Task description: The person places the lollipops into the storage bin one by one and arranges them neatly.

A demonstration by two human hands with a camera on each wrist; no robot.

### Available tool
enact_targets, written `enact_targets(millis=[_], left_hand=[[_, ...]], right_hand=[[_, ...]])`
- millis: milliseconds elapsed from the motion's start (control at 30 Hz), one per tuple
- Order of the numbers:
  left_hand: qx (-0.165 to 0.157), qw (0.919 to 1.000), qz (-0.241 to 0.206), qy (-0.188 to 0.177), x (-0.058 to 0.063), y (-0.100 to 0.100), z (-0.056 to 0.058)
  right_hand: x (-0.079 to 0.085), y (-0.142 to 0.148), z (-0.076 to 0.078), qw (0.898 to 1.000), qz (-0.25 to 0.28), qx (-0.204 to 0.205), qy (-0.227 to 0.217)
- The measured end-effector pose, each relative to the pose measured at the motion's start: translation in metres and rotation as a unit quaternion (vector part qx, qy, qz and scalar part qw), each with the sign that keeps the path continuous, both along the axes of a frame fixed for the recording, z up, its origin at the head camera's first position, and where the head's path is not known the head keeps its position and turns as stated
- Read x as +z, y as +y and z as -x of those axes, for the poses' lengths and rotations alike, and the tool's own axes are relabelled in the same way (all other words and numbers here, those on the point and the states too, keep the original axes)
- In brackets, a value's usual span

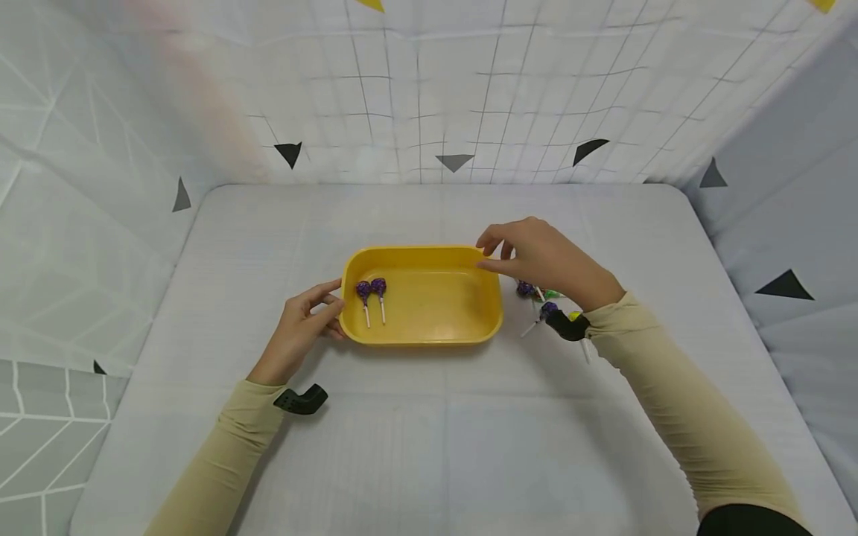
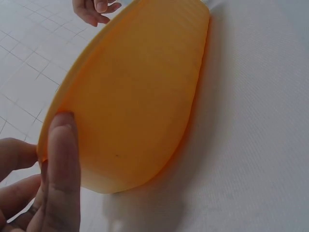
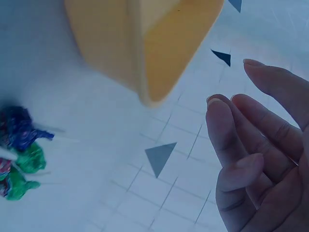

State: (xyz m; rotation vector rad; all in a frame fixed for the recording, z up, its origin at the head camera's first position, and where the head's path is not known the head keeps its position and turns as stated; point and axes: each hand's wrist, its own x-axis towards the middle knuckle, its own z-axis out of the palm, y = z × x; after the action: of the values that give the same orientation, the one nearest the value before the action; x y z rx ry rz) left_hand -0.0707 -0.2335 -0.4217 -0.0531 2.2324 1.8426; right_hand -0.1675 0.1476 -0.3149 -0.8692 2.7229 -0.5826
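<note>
A shallow yellow plastic tray [image 1: 436,301] lies on the white table. Two purple-wrapped lollipops [image 1: 378,286] rest side by side at its left end, sticks toward me. My left hand [image 1: 299,324] pinches the left rim, with the thumb against the outer wall in the left wrist view. Above the right end of the tray hovers my right hand [image 1: 544,258], its fingers loosely bent and nothing between them. In the right wrist view that hand [image 3: 263,159] is apart from the tray rim [image 3: 148,99].
Right of the tray lies a loose group of lollipops, purple [image 1: 526,288] and green [image 3: 31,158] wrappers among them, partly hidden by my right forearm and wrist strap. White sheeting with grid lines [image 1: 429,89] hangs behind the table.
</note>
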Motion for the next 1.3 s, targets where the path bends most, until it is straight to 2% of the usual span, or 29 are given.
enact_targets(millis=[300, 867, 1100, 1300], left_hand=[[0.000, 1.0000, -0.001, -0.003, 0.002, 0.000, 0.000], [0.002, 0.9999, -0.004, -0.012, -0.002, 0.000, -0.001], [0.003, 0.9999, -0.004, -0.012, -0.003, 0.000, -0.001], [0.003, 0.9999, -0.004, -0.010, -0.002, 0.001, -0.001]], right_hand=[[-0.010, 0.026, -0.009, 0.999, -0.016, -0.037, -0.004], [-0.022, 0.069, -0.029, 0.998, -0.001, -0.065, 0.006], [-0.031, 0.086, -0.036, 0.995, -0.007, -0.102, -0.005], [-0.039, 0.100, -0.041, 0.994, -0.011, -0.106, -0.002]])
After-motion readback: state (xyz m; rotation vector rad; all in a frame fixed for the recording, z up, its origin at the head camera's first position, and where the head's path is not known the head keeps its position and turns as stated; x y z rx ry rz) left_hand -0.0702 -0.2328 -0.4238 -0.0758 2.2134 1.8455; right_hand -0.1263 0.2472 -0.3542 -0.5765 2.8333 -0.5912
